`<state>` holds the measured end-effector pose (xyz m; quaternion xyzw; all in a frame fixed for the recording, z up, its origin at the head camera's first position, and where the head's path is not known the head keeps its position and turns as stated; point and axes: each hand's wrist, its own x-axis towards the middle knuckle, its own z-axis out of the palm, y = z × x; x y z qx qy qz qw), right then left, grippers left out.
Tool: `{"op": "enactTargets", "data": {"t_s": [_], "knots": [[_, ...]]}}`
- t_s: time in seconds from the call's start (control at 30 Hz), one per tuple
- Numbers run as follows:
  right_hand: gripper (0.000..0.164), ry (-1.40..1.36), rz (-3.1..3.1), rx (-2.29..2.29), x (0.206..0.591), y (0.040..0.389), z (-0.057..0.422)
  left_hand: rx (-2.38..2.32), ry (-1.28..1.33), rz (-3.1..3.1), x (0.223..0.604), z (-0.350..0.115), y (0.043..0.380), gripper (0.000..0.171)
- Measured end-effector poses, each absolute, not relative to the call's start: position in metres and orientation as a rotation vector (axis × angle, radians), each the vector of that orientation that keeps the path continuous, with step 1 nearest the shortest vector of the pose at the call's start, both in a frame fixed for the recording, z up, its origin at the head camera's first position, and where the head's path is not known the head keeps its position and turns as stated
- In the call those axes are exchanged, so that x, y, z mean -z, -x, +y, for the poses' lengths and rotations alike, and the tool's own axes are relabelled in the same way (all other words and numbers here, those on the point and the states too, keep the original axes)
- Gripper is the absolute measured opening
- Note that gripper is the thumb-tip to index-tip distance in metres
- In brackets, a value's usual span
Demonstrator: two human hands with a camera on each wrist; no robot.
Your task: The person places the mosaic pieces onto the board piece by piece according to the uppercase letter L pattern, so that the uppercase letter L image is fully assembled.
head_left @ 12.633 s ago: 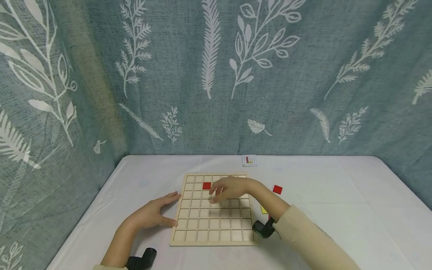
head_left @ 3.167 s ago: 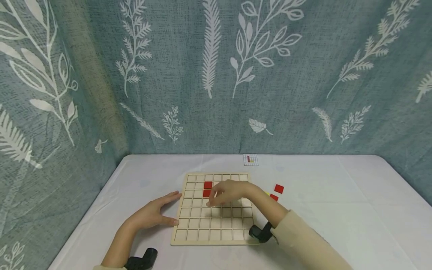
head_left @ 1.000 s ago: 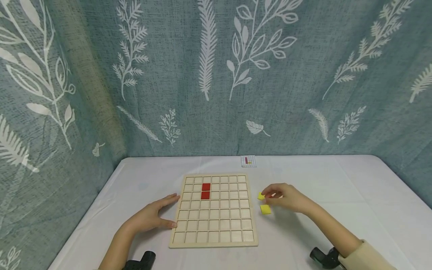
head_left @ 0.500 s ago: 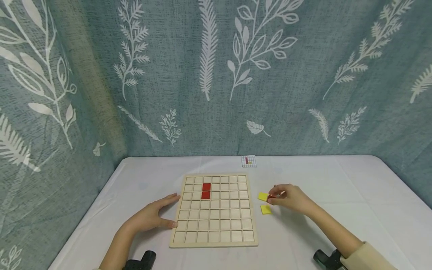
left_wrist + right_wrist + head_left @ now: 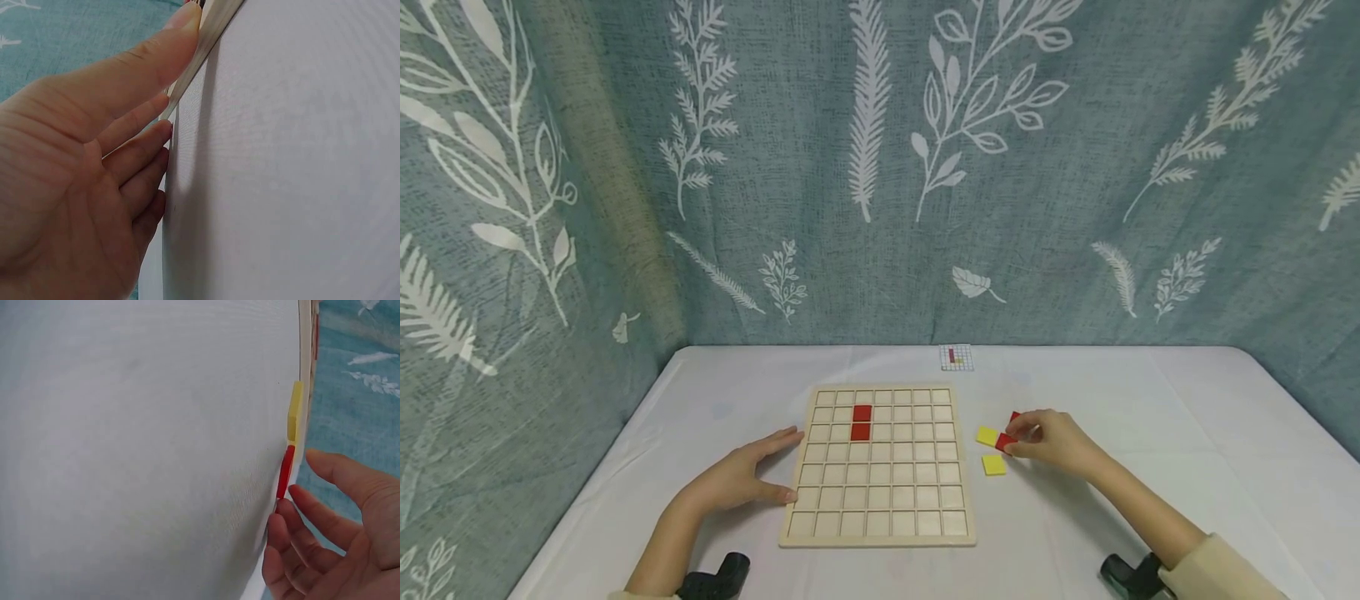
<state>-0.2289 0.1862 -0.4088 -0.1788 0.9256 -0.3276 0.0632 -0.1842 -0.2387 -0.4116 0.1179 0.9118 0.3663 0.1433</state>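
A pale wooden grid board lies flat on the table, with two red square tiles one below the other in its upper left part. My left hand rests at the board's left edge, its thumb and fingertips against the side. Right of the board, my right hand reaches down over a loose red tile. In the right wrist view its thumb and index finger are spread apart close beside that tile. Another red tile is partly hidden behind the fingers. Two yellow tiles lie alongside.
A small printed grid card with a red and yellow pattern lies at the table's far edge. White cloth covers the table. A patterned teal curtain hangs behind and to the left.
A second red tile has joined the first on the board since the oldest frame. My right hand has moved from the board to the loose tiles, then slightly right. The left hand has stayed.
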Motion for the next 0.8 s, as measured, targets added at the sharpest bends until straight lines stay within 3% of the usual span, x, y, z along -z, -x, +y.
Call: {"op": "enactTargets", "data": {"t_s": [0.8], "knots": [[0.023, 0.597, 2.847, 0.925, 0.4142, 0.2282, 0.185, -1.072, -0.361, 2.635, 0.4134, -0.24, 0.1844, 0.089]]}}
